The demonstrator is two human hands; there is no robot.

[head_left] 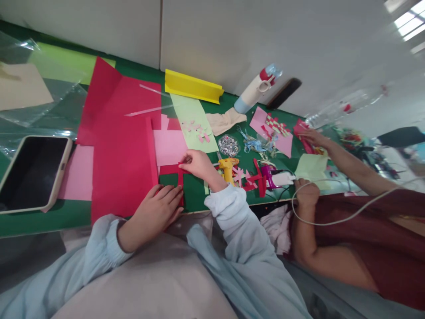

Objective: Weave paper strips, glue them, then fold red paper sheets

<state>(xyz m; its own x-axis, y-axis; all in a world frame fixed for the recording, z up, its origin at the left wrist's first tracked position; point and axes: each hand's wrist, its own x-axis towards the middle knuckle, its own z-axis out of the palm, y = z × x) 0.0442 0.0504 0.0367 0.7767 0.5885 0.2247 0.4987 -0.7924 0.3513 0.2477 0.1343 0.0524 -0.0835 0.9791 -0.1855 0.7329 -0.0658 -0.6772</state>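
Note:
A narrow red paper strip (180, 180) lies upright across the green table edge between my hands. My right hand (199, 166) is closed, pinching the strip's far end between thumb and fingertips. My left hand (156, 207) lies flat with fingers stretched out, over the strip's near end and the edge of a large red sheet (121, 146). Pink paper (170, 146) sits just beyond the strip. Right of my right hand is a yellow glue gun (228, 167), with pink and red cut paper pieces (244, 177) around it.
A phone (33, 170) lies at the left near clear plastic bags (66, 106). Behind are a folded yellow sheet (192, 86), a pale green sheet (191, 115), a dish of beads (228, 145) and a white-blue bottle (254, 93). A co-worker's arms (361, 164) reach in from the right.

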